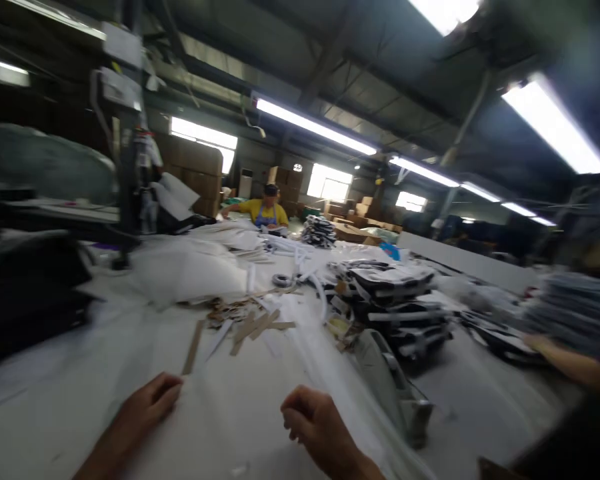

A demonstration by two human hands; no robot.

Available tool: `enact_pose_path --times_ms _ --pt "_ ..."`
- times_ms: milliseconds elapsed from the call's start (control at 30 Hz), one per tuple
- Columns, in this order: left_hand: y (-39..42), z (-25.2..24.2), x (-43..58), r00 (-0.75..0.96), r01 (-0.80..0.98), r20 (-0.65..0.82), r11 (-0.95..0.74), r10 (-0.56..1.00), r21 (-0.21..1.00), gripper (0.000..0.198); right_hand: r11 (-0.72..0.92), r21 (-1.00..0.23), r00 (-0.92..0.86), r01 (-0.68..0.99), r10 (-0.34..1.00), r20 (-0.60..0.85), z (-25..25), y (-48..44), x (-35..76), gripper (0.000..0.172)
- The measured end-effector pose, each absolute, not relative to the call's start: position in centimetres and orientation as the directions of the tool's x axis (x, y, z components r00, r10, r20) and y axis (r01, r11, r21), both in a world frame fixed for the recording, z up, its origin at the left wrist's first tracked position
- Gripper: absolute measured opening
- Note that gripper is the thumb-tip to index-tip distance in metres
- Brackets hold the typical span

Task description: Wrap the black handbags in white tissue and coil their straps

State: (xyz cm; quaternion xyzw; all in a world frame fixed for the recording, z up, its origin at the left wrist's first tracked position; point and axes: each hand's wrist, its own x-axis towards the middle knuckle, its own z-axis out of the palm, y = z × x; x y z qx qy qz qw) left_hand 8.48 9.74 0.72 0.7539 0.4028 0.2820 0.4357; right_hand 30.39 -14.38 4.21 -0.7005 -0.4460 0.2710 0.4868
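My left hand [153, 403] is just above the white tabletop [230, 413], its fingers curled in toward the thumb. Its fingertips are close to the lower end of a brown strip [194, 347]; I cannot tell whether they touch it. To the right, my right hand [317, 423] is also curled closed, and the inside of its grip is hidden. Beyond both hands lies a loose pile of brown strips [254, 329] with some white strips [219, 339] among them. A grey tape-dispenser-like device [387, 373] stands right of my right hand.
Stacked black-and-white pieces [400, 300] stand behind the device. White sheets [190, 270] lie at the back left, near a dark pile [35, 293]. A roll [281, 280] sits mid-table. A co-worker's arm [570, 360] reaches in at right; another person [265, 212] is at the far end.
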Motion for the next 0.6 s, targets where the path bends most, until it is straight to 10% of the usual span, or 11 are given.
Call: enact_pose_path --times_ms 233,600 --pt "9.0 -0.5 7.6 0.498 0.267 0.040 -0.197 0.866 0.944 0.032 0.006 -0.881 0.145 0.473 0.986 0.084 4.3 -8.1 26.4 0.014" --pt "8.7 -0.6 7.6 0.520 0.212 0.022 -0.154 0.854 0.965 0.017 0.045 -0.949 0.224 0.312 0.967 0.119 -2.4 1.3 23.3 0.028"
